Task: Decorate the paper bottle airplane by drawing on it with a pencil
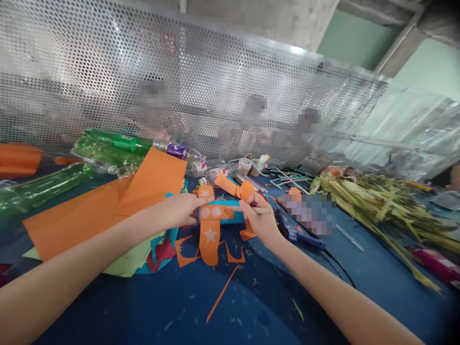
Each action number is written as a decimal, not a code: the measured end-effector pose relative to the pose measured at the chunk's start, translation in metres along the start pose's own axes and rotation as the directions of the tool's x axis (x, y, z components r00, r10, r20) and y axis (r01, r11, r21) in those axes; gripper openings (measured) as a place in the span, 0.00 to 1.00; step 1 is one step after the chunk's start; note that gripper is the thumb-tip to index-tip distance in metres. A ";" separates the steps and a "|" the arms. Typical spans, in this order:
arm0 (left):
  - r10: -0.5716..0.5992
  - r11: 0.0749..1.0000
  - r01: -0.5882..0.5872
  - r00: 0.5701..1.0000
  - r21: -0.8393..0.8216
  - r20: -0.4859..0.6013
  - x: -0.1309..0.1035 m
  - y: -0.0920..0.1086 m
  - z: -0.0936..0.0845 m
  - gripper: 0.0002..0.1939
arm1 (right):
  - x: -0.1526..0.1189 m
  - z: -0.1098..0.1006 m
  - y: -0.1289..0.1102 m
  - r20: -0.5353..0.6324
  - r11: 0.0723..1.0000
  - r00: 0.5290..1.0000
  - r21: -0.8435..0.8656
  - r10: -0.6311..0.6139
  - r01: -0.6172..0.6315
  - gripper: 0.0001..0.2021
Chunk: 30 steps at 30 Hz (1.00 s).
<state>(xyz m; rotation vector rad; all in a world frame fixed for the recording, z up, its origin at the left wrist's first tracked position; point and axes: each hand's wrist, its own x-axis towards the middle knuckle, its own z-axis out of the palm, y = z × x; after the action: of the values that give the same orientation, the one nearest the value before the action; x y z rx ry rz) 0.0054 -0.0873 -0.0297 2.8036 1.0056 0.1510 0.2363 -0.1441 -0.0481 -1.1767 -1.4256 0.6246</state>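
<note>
An orange paper craft with pale stars and round spots lies across a blue roll in the middle of the table. My left hand rests at the craft's left end, its fingertips on the edge. My right hand is closed around a thin pale stick, whose tip points left over the orange strip. A curled orange paper piece stands just behind my right fingers. Orange paper scraps lie around the craft.
Large orange sheets and green bottles are at the left. A blue glue gun with a cord lies right of my right hand. Dry husks cover the right side. Behind stands a perforated metal screen.
</note>
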 end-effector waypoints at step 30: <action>0.022 1.000 -0.022 1.000 -0.011 -0.011 0.002 -0.006 0.006 0.38 | 0.002 -0.001 0.009 0.037 1.000 0.999 -0.015 -0.022 0.022 0.15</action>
<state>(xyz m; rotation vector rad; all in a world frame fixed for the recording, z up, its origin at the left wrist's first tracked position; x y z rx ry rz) 0.0039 -0.0820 -0.0366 2.8078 0.9737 0.1734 0.2404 -0.1394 -0.0553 -1.1654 -1.4750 0.6235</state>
